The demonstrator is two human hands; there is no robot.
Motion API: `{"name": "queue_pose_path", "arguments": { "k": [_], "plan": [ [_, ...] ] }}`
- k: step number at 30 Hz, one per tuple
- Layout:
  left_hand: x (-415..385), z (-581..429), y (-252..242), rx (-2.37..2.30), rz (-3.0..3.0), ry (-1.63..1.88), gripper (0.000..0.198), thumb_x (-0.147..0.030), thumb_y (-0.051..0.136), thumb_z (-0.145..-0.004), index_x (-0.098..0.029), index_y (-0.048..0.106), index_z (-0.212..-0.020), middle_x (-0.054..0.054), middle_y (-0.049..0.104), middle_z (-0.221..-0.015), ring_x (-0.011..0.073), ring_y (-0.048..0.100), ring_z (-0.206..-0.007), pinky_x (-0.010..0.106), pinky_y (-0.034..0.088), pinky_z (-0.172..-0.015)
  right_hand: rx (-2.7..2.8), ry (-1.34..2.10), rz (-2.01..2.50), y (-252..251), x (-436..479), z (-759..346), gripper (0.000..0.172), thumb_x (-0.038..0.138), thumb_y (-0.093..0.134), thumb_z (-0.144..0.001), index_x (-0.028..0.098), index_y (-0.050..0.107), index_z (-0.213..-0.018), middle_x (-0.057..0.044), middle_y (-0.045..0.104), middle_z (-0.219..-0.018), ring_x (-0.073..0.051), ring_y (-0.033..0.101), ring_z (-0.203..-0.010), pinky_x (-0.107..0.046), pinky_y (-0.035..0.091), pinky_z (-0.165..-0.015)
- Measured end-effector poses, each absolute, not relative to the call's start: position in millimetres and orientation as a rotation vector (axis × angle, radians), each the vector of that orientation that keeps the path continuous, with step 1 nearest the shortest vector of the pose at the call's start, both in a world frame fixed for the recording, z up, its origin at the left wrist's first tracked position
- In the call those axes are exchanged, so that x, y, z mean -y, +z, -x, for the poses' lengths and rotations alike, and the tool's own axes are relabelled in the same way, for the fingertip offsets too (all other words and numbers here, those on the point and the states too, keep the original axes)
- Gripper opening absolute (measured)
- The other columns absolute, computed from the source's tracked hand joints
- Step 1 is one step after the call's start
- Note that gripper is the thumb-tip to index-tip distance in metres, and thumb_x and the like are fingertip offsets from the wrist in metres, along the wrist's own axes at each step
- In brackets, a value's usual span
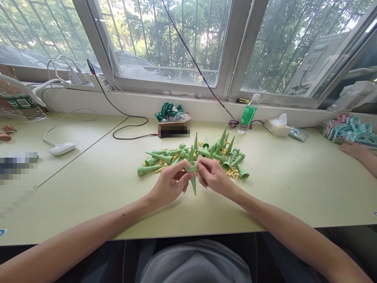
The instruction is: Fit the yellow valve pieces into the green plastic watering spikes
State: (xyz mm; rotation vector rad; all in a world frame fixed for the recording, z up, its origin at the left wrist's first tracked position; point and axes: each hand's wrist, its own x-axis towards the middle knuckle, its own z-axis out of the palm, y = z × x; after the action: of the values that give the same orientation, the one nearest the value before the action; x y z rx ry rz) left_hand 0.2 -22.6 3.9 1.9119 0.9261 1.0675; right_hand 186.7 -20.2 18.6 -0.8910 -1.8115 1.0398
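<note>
My left hand (171, 182) pinches a green plant watering spike (193, 184) by its wide collar. The spike hangs with its pointed end down over the table's front part. Beside the collar, my right hand (213, 177) has thumb and fingers pressed together. Whatever is in that pinch is hidden, though a speck of yellow shows there. Just beyond both hands lies a loose pile of green watering spikes (242, 171) mixed with small yellow valve pieces (232, 173). Several spikes in the pile stand upright on their collars.
Behind the pile sit a small box (173, 122) with green plastic, a water bottle (248, 114) and a tissue pack (277, 126). A white mouse (61, 148) and cables lie left. Another person's hand (353, 149) rests by pastel hangers (353, 131) at right.
</note>
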Motion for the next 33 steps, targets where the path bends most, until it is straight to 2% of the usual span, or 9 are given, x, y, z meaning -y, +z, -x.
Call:
{"name": "queue_pose_path", "arguments": {
  "k": [4,7,11,21,33],
  "plan": [
    [21,-1,10,-0.785,-1.688,1.025,0.022,-0.041,0.06,-0.095,-0.021,0.052,-0.095,-0.008,0.048,-0.052,0.0079,0.048,-0.036,0.021,0.032,-0.041,1.818,0.964,0.909,17,22,-187,0.037,0.042,0.042,-0.104,0.022,0.04,-0.072,0.008,0.045,-0.045,-0.009,0.039,-0.039,-0.023,0.034,-0.048],
    [20,-2,17,-0.754,-1.526,0.978,0.027,-0.044,0.064,-0.092,-0.021,0.05,-0.096,-0.01,0.047,-0.053,0.006,0.045,-0.034,0.021,0.031,-0.042,1.831,0.87,0.922,17,23,-186,0.038,0.046,0.043,-0.103,0.022,0.041,-0.073,0.007,0.045,-0.048,-0.009,0.039,-0.042,-0.023,0.034,-0.048],
    [21,-3,22,-0.763,-1.516,0.972,0.028,-0.045,0.065,-0.091,-0.021,0.051,-0.096,-0.011,0.047,-0.052,0.0058,0.045,-0.035,0.021,0.033,-0.043,1.857,0.788,0.922,15,21,-186,0.038,0.048,0.043,-0.103,0.022,0.043,-0.075,0.006,0.044,-0.052,-0.01,0.04,-0.045,-0.023,0.035,-0.049],
    [15,-2,15,-0.787,-1.632,1.045,0.022,-0.041,0.063,-0.094,-0.022,0.054,-0.099,-0.009,0.049,-0.056,0.0073,0.05,-0.038,0.022,0.037,-0.042,1.839,0.944,0.866,10,14,-187,0.028,0.043,0.047,-0.101,0.021,0.046,-0.083,0.006,0.046,-0.059,-0.009,0.046,-0.045,-0.023,0.037,-0.046],
    [14,1,6,-0.838,-1.766,1.089,0.02,-0.041,0.057,-0.097,-0.022,0.056,-0.103,-0.009,0.046,-0.057,0.0073,0.05,-0.038,0.021,0.037,-0.039,1.828,1.171,0.825,18,14,-192,0.026,0.04,0.051,-0.1,0.02,0.047,-0.083,0.009,0.047,-0.049,-0.008,0.047,-0.039,-0.02,0.034,-0.042]
  ]
}}
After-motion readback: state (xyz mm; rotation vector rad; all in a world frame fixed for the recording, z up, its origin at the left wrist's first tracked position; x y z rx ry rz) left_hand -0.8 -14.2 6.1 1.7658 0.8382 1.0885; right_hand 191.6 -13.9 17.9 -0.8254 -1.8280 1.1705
